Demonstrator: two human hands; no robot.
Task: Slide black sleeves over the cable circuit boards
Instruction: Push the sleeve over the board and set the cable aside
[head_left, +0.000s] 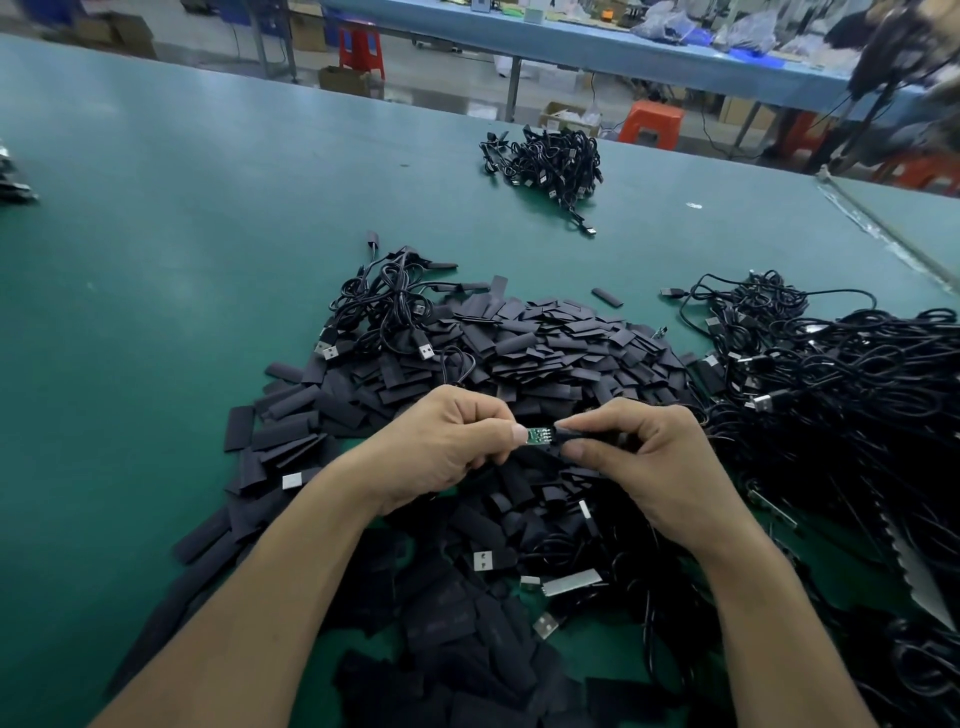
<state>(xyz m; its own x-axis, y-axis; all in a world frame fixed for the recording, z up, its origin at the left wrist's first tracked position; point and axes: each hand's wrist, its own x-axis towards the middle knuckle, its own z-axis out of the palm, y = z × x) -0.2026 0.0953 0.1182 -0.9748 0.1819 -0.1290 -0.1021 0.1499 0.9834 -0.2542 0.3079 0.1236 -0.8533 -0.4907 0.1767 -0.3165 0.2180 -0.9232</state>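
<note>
Two hands meet above the green worktop (156, 260). Left hand (441, 447) pinches one small green circuit board (537, 435) by its end; right hand (654, 457) grips one black sleeve (587, 436), its mouth touching the board's free end. Beneath lies a heap of loose sleeves (545, 338), too many to count. Three cable lots: far bundle (545, 161), small tangle (384, 306), large mass (841, 374) at right.
</note>
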